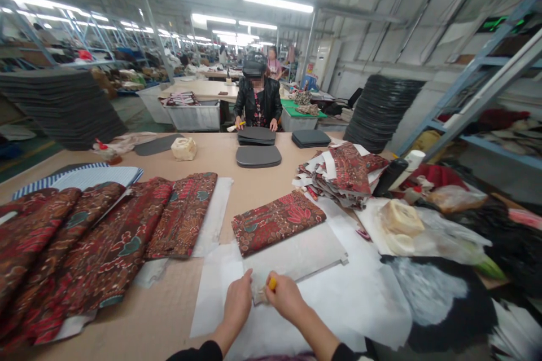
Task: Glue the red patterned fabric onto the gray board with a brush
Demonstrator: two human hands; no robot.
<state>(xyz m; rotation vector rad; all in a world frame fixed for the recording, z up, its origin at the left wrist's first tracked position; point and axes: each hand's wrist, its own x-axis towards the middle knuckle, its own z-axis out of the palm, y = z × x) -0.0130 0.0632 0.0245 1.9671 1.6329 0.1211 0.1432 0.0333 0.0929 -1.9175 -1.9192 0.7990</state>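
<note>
My right hand (288, 299) is closed around a brush with a yellow handle (272, 281). Its bristles are down on the near left corner of a light grey panel (296, 251). At that panel's left edge my left hand (237, 299) is closed, thumb and finger at the border. The panel lies on white paper sheets (355, 282). Just beyond it rests a folded piece of brown and red patterned fabric (279, 220). To the right, a smear of white paste (432, 287) covers part of a black sheet (461, 321).
Overlapping patterned fabric pieces (114, 242) cover the table's left side. A pile of patterned pieces (342, 172) sits at right, near bottles and a cream block (400, 217). Across the table, a person (258, 98) handles dark grey oval pads (258, 156). Tall dark stacks (381, 110) flank the table.
</note>
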